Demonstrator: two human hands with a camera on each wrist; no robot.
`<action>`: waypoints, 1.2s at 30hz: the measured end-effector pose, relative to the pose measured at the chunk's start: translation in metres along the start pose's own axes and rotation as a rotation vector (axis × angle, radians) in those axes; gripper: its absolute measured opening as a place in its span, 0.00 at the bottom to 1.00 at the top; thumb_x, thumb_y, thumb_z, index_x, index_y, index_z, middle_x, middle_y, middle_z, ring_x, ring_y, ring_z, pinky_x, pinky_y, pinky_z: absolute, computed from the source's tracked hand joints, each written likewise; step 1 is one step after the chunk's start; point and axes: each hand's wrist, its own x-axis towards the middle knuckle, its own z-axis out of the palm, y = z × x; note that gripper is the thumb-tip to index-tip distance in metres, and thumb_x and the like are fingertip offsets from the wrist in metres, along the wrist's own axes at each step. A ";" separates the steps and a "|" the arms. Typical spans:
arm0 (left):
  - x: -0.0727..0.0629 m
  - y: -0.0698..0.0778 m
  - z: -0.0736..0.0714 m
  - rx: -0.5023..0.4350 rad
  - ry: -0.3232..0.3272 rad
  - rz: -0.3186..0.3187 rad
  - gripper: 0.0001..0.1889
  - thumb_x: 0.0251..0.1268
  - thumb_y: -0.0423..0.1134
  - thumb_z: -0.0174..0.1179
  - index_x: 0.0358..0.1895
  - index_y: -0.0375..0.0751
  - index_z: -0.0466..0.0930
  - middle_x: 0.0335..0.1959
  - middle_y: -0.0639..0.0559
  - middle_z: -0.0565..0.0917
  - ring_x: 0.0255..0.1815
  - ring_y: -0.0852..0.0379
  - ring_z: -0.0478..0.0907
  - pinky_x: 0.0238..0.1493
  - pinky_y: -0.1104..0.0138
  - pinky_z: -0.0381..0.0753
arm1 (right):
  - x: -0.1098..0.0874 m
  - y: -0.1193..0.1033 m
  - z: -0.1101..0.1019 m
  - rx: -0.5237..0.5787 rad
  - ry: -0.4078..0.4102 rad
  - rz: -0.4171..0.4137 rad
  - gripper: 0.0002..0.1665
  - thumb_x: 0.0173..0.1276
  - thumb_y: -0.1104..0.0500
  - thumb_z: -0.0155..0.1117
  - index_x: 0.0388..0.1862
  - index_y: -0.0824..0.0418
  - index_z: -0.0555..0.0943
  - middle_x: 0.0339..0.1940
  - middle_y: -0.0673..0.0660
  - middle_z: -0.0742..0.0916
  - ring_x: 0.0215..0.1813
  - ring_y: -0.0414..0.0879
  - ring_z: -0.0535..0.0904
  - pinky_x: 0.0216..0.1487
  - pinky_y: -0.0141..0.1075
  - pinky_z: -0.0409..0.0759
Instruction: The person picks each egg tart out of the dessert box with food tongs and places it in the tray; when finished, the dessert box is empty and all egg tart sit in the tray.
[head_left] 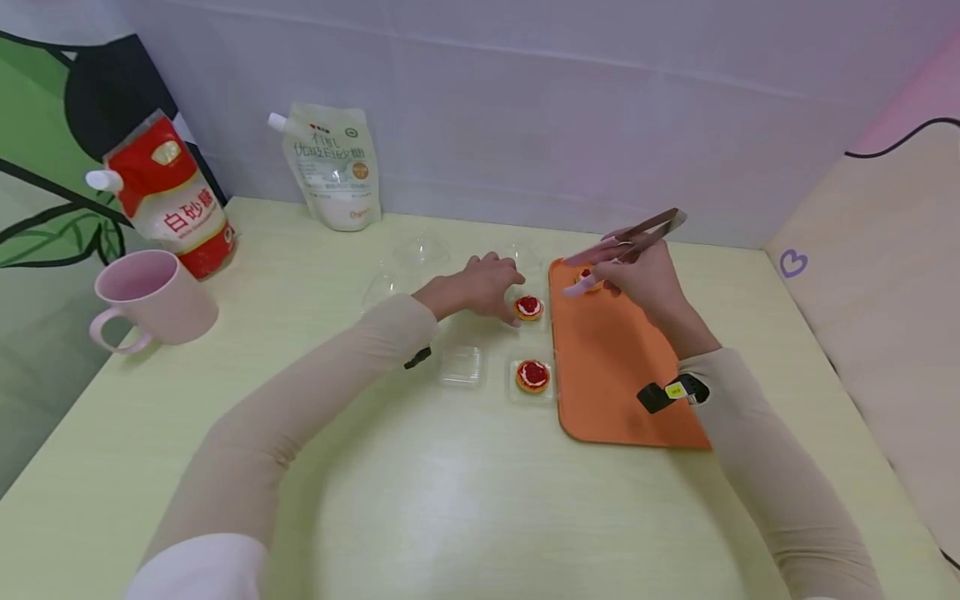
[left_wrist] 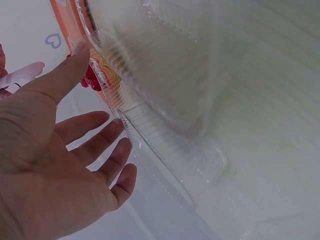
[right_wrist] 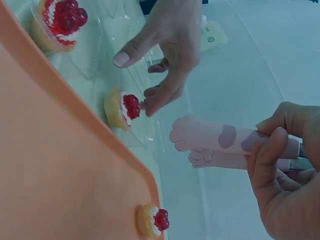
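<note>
My left hand (head_left: 483, 287) reaches over a small clear plastic tray holding a fruit tart (head_left: 528, 307) with red topping and white cream. Its thumb and fingers are spread apart, with fingertips at the tray's edge in the left wrist view. My right hand (head_left: 645, 279) grips tongs (right_wrist: 225, 135) with pink paw-shaped tips and metal arms. Nothing shows between the tips, which hang above the orange tray (head_left: 622, 375). On that tray's far left corner sits another tart (right_wrist: 152, 220). Nearer to me, a third tart (head_left: 532, 376) rests in its own clear tray (head_left: 517, 397).
A bare clear tray (head_left: 460, 367) lies left of the tarts. Clear domed lids (head_left: 420, 250) stand farther back. At the left are a pink mug (head_left: 161, 304) and a red sugar pouch (head_left: 176, 196); a pale pouch (head_left: 333, 171) leans against the back wall.
</note>
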 end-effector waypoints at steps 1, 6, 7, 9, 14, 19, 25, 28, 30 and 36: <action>0.000 0.001 0.000 -0.008 -0.003 -0.008 0.40 0.58 0.56 0.71 0.72 0.43 0.69 0.68 0.45 0.71 0.66 0.46 0.64 0.66 0.51 0.63 | 0.000 0.000 0.002 0.003 -0.012 -0.009 0.21 0.62 0.67 0.68 0.54 0.69 0.77 0.30 0.50 0.88 0.18 0.41 0.75 0.24 0.30 0.79; 0.000 0.004 -0.003 -0.032 -0.010 -0.031 0.40 0.57 0.55 0.72 0.71 0.42 0.71 0.67 0.45 0.72 0.65 0.46 0.65 0.66 0.52 0.63 | 0.000 0.001 0.012 0.017 -0.065 0.008 0.21 0.61 0.68 0.68 0.53 0.69 0.77 0.30 0.49 0.89 0.19 0.41 0.75 0.23 0.32 0.78; 0.000 0.004 -0.003 -0.036 -0.011 -0.034 0.40 0.57 0.54 0.72 0.71 0.42 0.71 0.67 0.45 0.72 0.65 0.46 0.65 0.66 0.52 0.63 | -0.001 0.001 0.015 0.023 -0.079 0.021 0.20 0.62 0.67 0.67 0.54 0.68 0.77 0.31 0.48 0.89 0.19 0.41 0.75 0.23 0.32 0.77; 0.000 0.005 -0.003 -0.045 -0.010 -0.037 0.40 0.56 0.54 0.72 0.71 0.42 0.71 0.67 0.45 0.73 0.65 0.46 0.65 0.66 0.52 0.63 | 0.000 0.001 0.019 0.022 -0.103 0.048 0.21 0.62 0.67 0.67 0.55 0.67 0.76 0.31 0.48 0.89 0.19 0.42 0.74 0.23 0.32 0.76; -0.001 0.005 -0.003 -0.062 -0.007 -0.041 0.40 0.56 0.54 0.73 0.71 0.42 0.71 0.66 0.45 0.73 0.64 0.47 0.66 0.66 0.52 0.63 | 0.001 0.004 0.029 0.007 -0.139 0.081 0.23 0.64 0.66 0.66 0.57 0.66 0.74 0.36 0.56 0.89 0.20 0.42 0.73 0.25 0.33 0.75; 0.000 0.004 -0.003 -0.065 -0.002 -0.041 0.40 0.55 0.54 0.74 0.70 0.42 0.72 0.64 0.46 0.73 0.63 0.46 0.66 0.64 0.53 0.63 | 0.002 0.008 0.037 -0.002 -0.163 0.085 0.24 0.63 0.67 0.65 0.57 0.67 0.73 0.38 0.59 0.90 0.22 0.43 0.74 0.26 0.36 0.76; -0.001 0.004 -0.003 -0.068 0.000 -0.037 0.40 0.55 0.53 0.74 0.70 0.41 0.72 0.65 0.45 0.73 0.64 0.45 0.65 0.65 0.52 0.62 | 0.004 0.012 0.048 -0.034 -0.159 0.106 0.24 0.62 0.67 0.65 0.57 0.67 0.74 0.37 0.58 0.88 0.22 0.41 0.76 0.27 0.33 0.77; -0.002 0.004 -0.003 -0.071 0.004 -0.035 0.40 0.55 0.53 0.74 0.70 0.41 0.72 0.65 0.45 0.73 0.65 0.45 0.66 0.65 0.52 0.62 | 0.004 0.013 0.052 -0.048 -0.166 0.109 0.23 0.63 0.67 0.65 0.58 0.68 0.74 0.39 0.61 0.88 0.22 0.40 0.76 0.27 0.31 0.77; -0.002 0.003 -0.003 -0.071 0.007 -0.033 0.40 0.55 0.53 0.74 0.70 0.41 0.72 0.65 0.45 0.73 0.65 0.45 0.66 0.65 0.52 0.63 | 0.004 0.014 0.054 -0.055 -0.175 0.104 0.24 0.63 0.67 0.65 0.58 0.68 0.74 0.40 0.63 0.88 0.23 0.40 0.77 0.28 0.30 0.77; 0.001 0.002 -0.002 -0.079 0.005 -0.036 0.40 0.54 0.53 0.74 0.69 0.40 0.73 0.66 0.45 0.72 0.66 0.44 0.66 0.66 0.51 0.62 | 0.005 0.014 0.055 -0.077 -0.183 0.085 0.23 0.64 0.66 0.65 0.58 0.68 0.74 0.41 0.65 0.88 0.24 0.42 0.78 0.29 0.32 0.79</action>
